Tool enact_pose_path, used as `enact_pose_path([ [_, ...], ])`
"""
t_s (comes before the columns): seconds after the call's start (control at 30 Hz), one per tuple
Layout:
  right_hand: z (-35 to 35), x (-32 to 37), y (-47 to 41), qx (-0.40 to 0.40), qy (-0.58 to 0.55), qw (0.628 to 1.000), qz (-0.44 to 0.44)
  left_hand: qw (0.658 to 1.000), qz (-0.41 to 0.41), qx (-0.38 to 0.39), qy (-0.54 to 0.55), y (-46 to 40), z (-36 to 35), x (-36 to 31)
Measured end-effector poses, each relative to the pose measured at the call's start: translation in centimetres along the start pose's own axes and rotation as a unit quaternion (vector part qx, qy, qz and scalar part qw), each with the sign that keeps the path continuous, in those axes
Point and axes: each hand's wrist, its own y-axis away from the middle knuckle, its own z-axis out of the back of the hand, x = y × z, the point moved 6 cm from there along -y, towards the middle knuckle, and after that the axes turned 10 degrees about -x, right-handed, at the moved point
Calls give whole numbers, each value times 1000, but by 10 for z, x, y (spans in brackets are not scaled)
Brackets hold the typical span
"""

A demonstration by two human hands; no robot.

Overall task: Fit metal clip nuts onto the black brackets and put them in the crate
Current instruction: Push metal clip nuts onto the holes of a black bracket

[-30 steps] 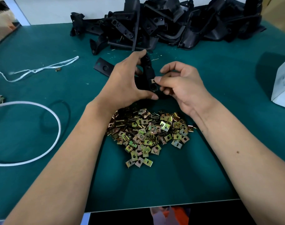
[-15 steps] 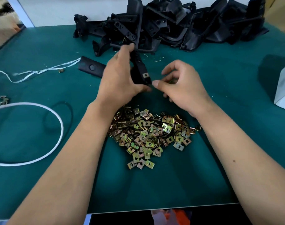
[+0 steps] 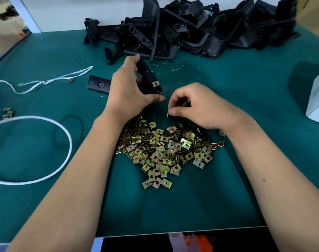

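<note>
At centre frame, left hand gripping a black bracket with a clip nut fitted. Just right, right hand curled, pinching something small above the nut pile. Across the top, heaped brackets.

Single head view, downward over green table

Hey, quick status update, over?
Left hand grips black bracket, one clip nut fitted. Right hand pinches something small above nut pile. Nothing obstructing.

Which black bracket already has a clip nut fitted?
The bracket gripped in the left hand; a brass clip nut sits on it. The piled brackets show none.
</note>
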Motion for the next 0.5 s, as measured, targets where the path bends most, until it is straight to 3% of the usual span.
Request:
enact_pose_path([
  [0.13, 11, -13, -3, -91, -105, 989, -41, 1000, -11, 13, 24, 4, -1, -9],
  [0.3, 22, -24, -3, -221, -334, 912, -92, 995, -44, 60, 68, 11, -10, -26],
  [0.5, 21, -30, -4, -228, -376, 892, -108, 989, -78, 91, 89, 18, -17, -39],
])
